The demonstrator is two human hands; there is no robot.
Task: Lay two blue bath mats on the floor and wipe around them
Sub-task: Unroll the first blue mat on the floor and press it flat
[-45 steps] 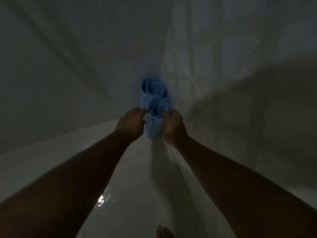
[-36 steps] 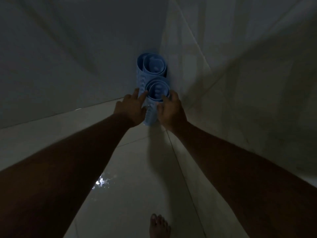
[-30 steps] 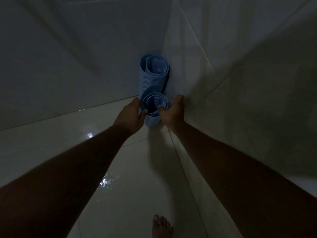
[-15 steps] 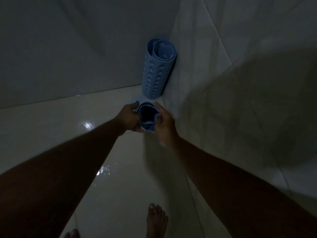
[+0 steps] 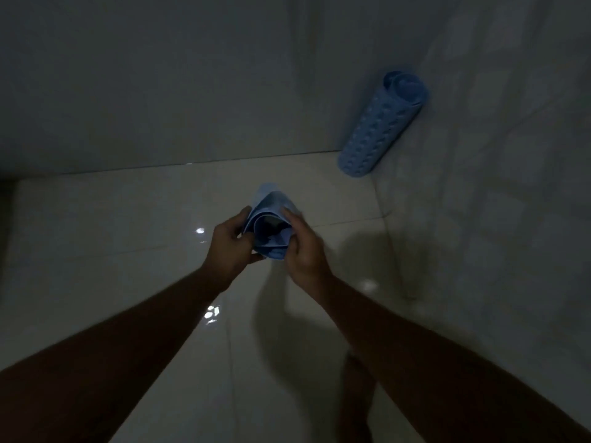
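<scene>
Change: half a second ago the rolled mat [image 5: 271, 230] was held just beside the second mat [image 5: 382, 123]; now the two are well apart, and the corner has slid to 2 o'clock of the view.
Rolled mat: blue, held above the floor at the middle of the view, its open end facing the camera and its outer flap loosening.
Left hand [image 5: 232, 241]: fingers curled round the roll at its 9 o'clock side.
Right hand [image 5: 303, 251]: fingers and thumb pinching the roll's rim at its 3 o'clock side.
Second mat: blue, rolled, standing on end and leaning into the corner, at 2 o'clock from the hands.
Floor [image 5: 128, 219]: pale glossy tiles with small bright glints.
Room: dim, with a back wall [image 5: 160, 75] at 12 o'clock and a tiled side wall [image 5: 511, 171] at 3 o'clock.
</scene>
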